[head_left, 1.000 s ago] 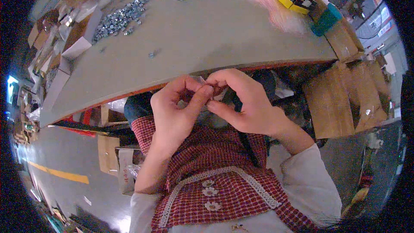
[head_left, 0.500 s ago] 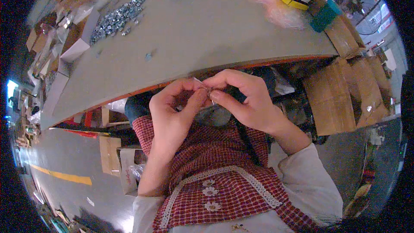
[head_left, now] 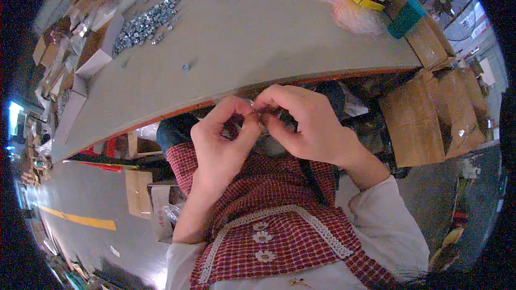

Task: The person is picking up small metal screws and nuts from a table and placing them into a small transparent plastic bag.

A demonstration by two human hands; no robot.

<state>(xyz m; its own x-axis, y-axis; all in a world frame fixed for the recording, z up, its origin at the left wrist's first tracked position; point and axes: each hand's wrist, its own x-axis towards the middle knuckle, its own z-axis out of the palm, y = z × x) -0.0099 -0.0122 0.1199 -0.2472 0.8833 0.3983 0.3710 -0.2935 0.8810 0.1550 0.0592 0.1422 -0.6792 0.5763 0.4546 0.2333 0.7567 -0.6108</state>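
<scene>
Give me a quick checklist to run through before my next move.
1. Left hand pinching, thumb and forefinger together: ok.
2. Right hand fingertips meeting the left's: ok.
3. Small item at the fingertips identifiable: cannot tell; too small and mostly covered.
4. Hands over the table: not ok; they are in front of its near edge, above your lap.
5. Metal parts pile on the table: ok, toward the left.
6. All parts gathered in it: not ok; one loose piece lies nearer the edge.
</scene>
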